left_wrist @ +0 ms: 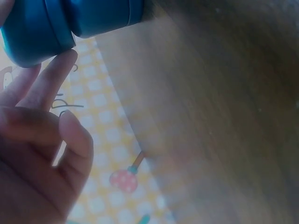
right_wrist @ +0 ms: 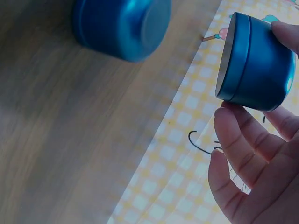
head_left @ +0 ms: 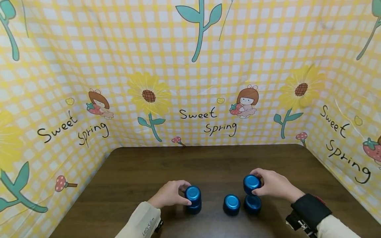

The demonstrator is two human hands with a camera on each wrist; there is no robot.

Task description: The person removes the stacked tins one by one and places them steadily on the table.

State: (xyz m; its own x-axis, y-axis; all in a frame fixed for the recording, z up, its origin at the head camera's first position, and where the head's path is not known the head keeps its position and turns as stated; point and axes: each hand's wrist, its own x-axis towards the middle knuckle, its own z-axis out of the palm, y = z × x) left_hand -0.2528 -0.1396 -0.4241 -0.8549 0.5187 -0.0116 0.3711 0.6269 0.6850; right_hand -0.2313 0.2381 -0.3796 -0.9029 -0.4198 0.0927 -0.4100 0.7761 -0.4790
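My left hand holds a round blue metal tin between thumb and fingers, right over another blue tin. The left wrist view shows the upper tin slightly offset from the lower tin; whether they touch is hard to tell. With thumb and fingertips, my right hand grips a third such tin. A gap parts this held tin from a tin on the table, as the right wrist view shows. That standing tin is beside one more blue tin.
All of this is on a dark wooden table. A yellow checked cloth printed with flowers and lettering rises behind the table and along both sides. Dark straps with small devices sit at the wrists.
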